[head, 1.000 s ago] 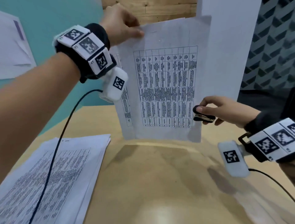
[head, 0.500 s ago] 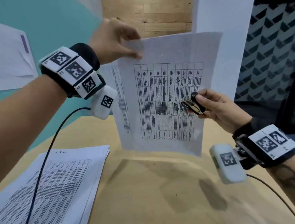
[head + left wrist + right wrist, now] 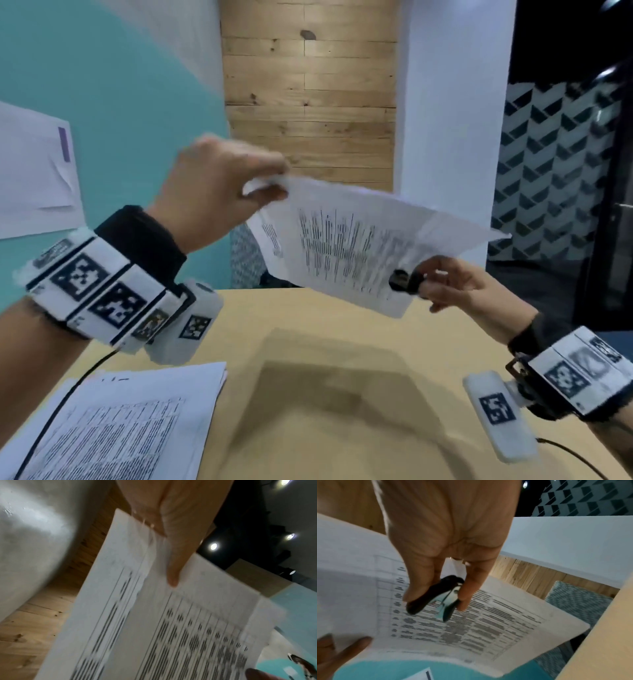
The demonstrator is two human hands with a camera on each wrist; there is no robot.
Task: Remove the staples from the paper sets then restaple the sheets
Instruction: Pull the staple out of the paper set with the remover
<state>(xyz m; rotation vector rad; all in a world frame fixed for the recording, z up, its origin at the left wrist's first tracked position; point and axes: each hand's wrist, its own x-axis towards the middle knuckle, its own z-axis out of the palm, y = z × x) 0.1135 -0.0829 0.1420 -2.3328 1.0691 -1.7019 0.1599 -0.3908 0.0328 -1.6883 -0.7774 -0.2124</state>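
A printed set of sheets [image 3: 346, 250] is held in the air above a light wooden table [image 3: 308, 394], pinched at its upper left corner by the left hand [image 3: 219, 192]. In the left wrist view the thumb is seen pressed flat on the top page while the other fingers are curled behind the corner, and at least two pages are seen fanned apart just below the grip. The set is tilted, its far right corner raised toward the white pillar [image 3: 452, 102], and its print is blurred.

A small black staple remover [image 3: 404, 281] is gripped by the right hand [image 3: 469, 291] at the lower right edge of the set, on the near side of the paper. In the right wrist view the tool is seen squeezed between thumb and forefinger, its metal claws pointed at the printed table on the page; whether the claws touch the paper cannot be told.

A second pile of printed papers [image 3: 120, 428] is laid flat on the near left of the table, well apart from the held set, with a black cable [image 3: 51, 414] draped across it. Another sheet [image 3: 34, 171] is seen against the teal wall at far left.
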